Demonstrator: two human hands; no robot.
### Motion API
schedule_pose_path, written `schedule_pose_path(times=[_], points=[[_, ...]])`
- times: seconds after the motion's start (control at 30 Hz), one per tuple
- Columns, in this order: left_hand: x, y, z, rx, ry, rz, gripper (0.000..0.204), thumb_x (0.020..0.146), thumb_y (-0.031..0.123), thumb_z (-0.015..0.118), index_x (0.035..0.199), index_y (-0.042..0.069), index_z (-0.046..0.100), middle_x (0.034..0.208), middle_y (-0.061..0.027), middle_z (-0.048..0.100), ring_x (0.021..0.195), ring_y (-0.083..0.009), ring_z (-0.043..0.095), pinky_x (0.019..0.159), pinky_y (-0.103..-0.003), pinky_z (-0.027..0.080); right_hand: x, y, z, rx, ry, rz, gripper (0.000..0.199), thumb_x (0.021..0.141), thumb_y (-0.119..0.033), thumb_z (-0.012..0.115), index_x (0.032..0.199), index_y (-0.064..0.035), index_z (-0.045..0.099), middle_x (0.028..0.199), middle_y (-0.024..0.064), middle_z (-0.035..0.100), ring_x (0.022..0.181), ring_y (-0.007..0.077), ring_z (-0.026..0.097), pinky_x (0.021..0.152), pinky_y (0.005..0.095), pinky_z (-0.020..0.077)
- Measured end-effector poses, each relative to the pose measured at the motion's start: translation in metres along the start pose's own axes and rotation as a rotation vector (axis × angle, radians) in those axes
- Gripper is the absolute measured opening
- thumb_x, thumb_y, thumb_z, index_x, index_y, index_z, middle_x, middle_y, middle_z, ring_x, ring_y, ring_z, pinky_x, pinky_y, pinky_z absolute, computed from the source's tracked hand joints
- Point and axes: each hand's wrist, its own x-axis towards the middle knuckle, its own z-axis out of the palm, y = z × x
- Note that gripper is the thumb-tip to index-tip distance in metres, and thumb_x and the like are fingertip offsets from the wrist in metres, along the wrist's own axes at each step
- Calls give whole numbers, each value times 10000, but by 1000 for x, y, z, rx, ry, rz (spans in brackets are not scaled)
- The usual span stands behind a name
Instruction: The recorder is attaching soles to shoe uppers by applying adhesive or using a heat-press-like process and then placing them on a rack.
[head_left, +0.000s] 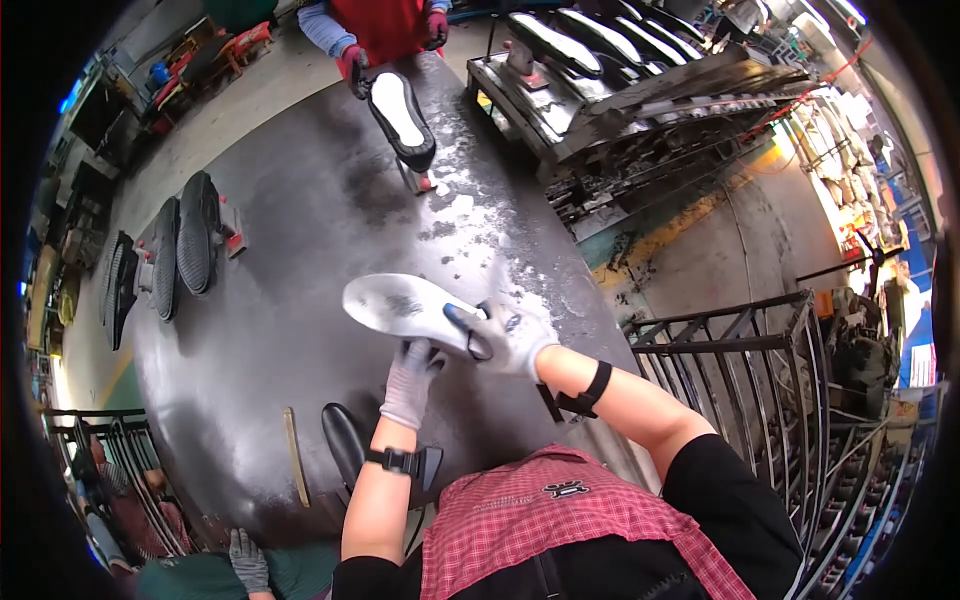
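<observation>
Grip of left hand [410,382] and right hand [508,338] on one white sole [395,304], one thin strip [296,456] apart

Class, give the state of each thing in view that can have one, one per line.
White sole: held by both hands
Left hand: gloved, gripping
Right hand: gloved, gripping
Left arm's black strap: buckled
Tabletop: patchy with white
Narrow strip: lying on tabletop
Far shoe: white bottom showing

The white shoe sole [385,302] looks smooth but smudged, the left glove [408,385] and right glove [508,338] are matt knitted cloth, the apron [560,500] soft woven cloth, the tabletop [265,330] smooth with a dull, patchy sheen, and the black shoe-shaped piece [345,438] glossy.
</observation>
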Motion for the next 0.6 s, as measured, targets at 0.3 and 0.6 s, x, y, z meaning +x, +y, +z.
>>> schedule_pose_path(times=[0.3,0.6], points=[[-175,-65,-160,1283,1046,477,620,805,214,744,1327,-30,517,1333,-243,526,1253,-404,477,1084,-474,365,-110,31,-14,5,65,407,1030,699,-339,751,1567,-309,198,1307,291,464,1161,439,568,958,487,502],[-217,-160,-224,83,1018,-398,662,868,404,698,1362,55,429,1212,-226,591,1112,-360,560,974,-484,451,-147,46,-4,51,226,665,1146,672,-420,788,1586,-272,113,1330,326,463,1155,460,574,976,462,501]])
